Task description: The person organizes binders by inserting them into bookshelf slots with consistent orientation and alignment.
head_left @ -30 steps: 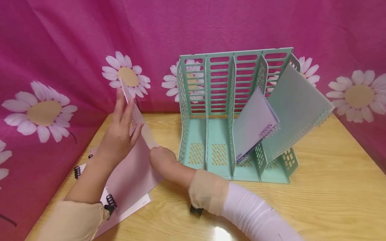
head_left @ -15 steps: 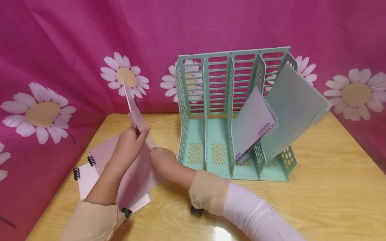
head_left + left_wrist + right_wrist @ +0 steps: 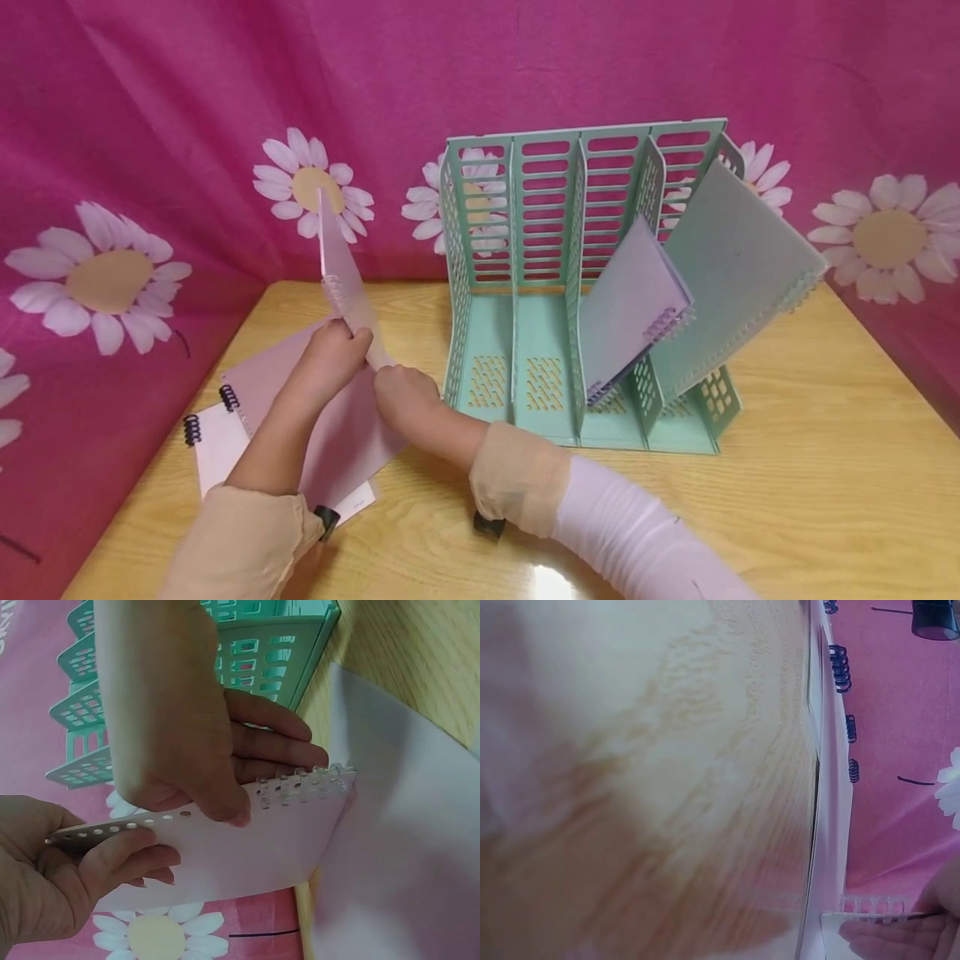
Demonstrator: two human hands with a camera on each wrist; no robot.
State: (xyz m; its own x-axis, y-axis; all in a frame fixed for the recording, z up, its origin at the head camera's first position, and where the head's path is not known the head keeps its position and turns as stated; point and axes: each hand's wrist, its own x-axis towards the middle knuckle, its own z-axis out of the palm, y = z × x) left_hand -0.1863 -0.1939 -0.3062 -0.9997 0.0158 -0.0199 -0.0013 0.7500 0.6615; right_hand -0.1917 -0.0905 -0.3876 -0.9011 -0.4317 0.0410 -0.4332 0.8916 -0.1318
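Note:
Both hands hold a pale pink notebook (image 3: pixel 348 283) up on its edge, left of the rack. My left hand (image 3: pixel 333 354) pinches the spine edge, thumb on one cover and fingers on the other, in the left wrist view. Just beyond it a clear plastic coil (image 3: pixel 300 787) runs through the holes at one end. My right hand (image 3: pixel 408 396) grips the near end of the same edge; in the left wrist view its fingers (image 3: pixel 127 855) curl over the cover. Bare punched holes show between the hands. Underneath lies a larger pink notebook (image 3: pixel 277 367) with black coils.
A white notebook (image 3: pixel 217 450) with a black coil lies partly under the pink one. At right stands a mint-green file rack (image 3: pixel 543 325) with several slots. A lilac notebook (image 3: pixel 630 308) and a pale green notebook (image 3: pixel 738 275) lean in it. A pink flowered cloth hangs behind the wooden table (image 3: pixel 810 500).
My left hand has come down from the notebook's upper part to the middle of its spine edge and pinches it there. The notebook has swung slightly right at its top. My right hand keeps its grip.

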